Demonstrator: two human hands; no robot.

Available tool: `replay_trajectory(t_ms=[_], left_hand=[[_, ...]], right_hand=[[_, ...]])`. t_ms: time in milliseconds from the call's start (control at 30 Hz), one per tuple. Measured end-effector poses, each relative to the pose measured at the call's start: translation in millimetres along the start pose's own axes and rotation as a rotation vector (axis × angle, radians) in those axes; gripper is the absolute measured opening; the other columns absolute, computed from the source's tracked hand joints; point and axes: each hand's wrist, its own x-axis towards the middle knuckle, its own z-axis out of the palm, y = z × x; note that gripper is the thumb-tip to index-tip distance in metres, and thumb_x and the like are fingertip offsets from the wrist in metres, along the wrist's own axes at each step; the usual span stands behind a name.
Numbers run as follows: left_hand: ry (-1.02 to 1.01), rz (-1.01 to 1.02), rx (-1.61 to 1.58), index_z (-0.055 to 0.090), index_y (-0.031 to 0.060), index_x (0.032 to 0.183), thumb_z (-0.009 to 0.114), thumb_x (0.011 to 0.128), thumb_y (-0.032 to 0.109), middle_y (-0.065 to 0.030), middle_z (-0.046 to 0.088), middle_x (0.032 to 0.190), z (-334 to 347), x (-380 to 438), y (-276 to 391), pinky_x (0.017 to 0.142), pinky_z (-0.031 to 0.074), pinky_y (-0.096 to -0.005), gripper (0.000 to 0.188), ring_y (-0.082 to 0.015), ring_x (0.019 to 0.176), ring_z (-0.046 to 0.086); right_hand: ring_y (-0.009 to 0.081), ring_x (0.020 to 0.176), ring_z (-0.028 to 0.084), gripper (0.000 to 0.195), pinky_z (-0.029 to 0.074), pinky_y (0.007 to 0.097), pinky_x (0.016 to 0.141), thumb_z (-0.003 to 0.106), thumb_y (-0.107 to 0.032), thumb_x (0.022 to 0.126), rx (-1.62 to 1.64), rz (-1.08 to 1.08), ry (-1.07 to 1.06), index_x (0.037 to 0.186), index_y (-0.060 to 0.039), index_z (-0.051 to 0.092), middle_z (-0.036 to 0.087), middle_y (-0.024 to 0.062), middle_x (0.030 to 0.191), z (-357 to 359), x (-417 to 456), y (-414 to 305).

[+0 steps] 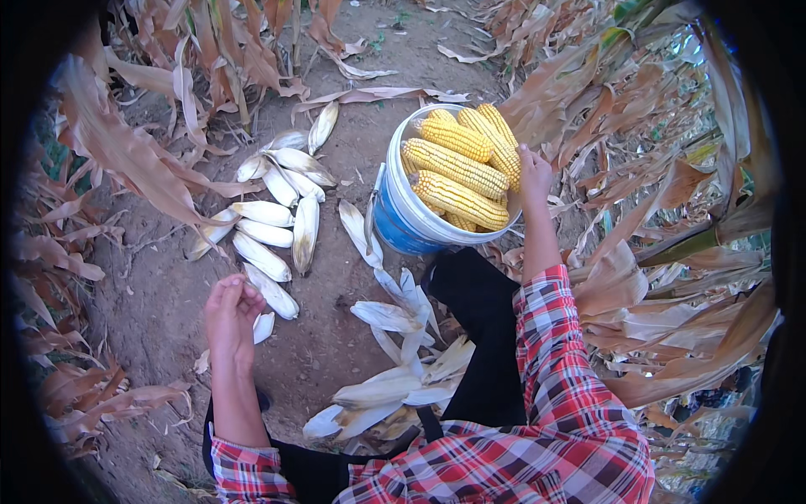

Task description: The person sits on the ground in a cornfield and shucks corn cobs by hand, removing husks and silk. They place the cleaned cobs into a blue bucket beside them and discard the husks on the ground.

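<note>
My right hand (pixel 535 175) is at the right side of a white and blue plastic bucket (pixel 403 214), its fingertips against a husked yellow ear of corn (pixel 497 151) near the rim. Whether it grips that ear or the rim cannot be told. Several more bare yellow ears (pixel 456 165) are heaped in the bucket up to its rim. On the left, my left hand (pixel 236 305) hovers with half-curled fingers, thumb close to the fingertips; no ear shows in it. Just beyond it lies an ear in its pale husk (pixel 272 293), part of a loose pile of unhusked ears (pixel 264 233) on the soil.
Stripped husks (pixel 390 384) lie between my legs, reaching up to the bucket. My black-clad right leg (pixel 485 327) is bent close to the bucket. Dry corn plants (pixel 630 271) crowd the right side, and more dry leaves (pixel 138 145) overhang the left. Bare soil (pixel 315 340) runs between.
</note>
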Motion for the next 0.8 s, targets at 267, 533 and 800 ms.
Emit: replay_trajectory(t_ms=[267,533,800], left_hand=[[-0.019,-0.003,-0.013,0.056,0.0052,0.098,0.052,0.095,0.013,-0.0031,0.059,0.076,8.0,-1.1,-2.7,0.064,0.053,-0.0286,0.009,-0.0129,0.067,0.058],[-0.032,-0.008,-0.005,0.057,0.0052,0.098,0.053,0.095,0.013,-0.0026,0.059,0.075,8.1,-4.2,-1.5,0.065,0.053,-0.0287,0.01,-0.0126,0.067,0.058],[-0.026,-0.01,0.004,0.057,0.0049,0.099,0.054,0.095,0.014,-0.0027,0.059,0.075,5.7,-3.1,-2.7,0.065,0.053,-0.029,0.01,-0.0131,0.068,0.059]], right_hand=[[0.015,0.065,0.059,0.034,0.048,0.0282,0.064,0.044,-0.022,0.1,0.669,0.175,0.189,0.094,0.0035,0.066,0.066,0.0105,0.077,3.2,11.9,-4.8],[0.0048,0.049,0.039,0.033,0.03,0.0218,0.047,0.043,-0.022,0.1,0.685,0.086,0.222,0.084,0.0004,0.061,0.044,-0.0037,0.056,-15.3,-2.1,-61.8],[0.0031,0.044,0.03,0.031,0.022,0.0214,0.039,0.045,-0.025,0.1,0.625,0.033,0.138,0.09,-0.0016,0.063,0.038,-0.0062,0.056,-8.6,-12.9,-75.4]])
